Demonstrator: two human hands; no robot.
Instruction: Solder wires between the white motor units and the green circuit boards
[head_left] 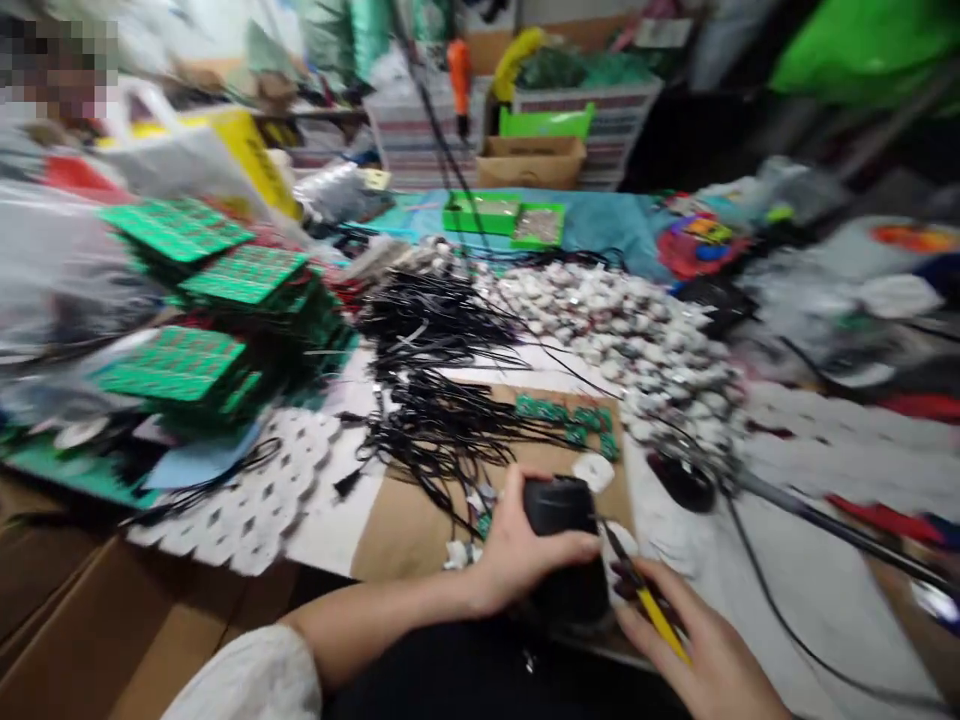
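Observation:
My left hand (517, 550) is wrapped round a black cylindrical object (562, 545) at the near edge of the table, thumb over its top. My right hand (694, 640) is just right of it, fingers closed on a thin yellow-handled tool (651, 605) whose dark tip points up and left toward the black object. A brown cardboard sheet (409, 530) lies under both hands. Small green circuit boards (574, 418) lie on its far end, and a tangle of black wires (435, 400) spreads over its left part.
Stacks of green circuit board panels (217, 300) fill the left. A heap of small white round parts (622, 330) lies at centre right. White punched sheets (270, 490) sit left of the cardboard. A black cable (787, 620) runs right. Green trays (510, 218) and boxes stand behind.

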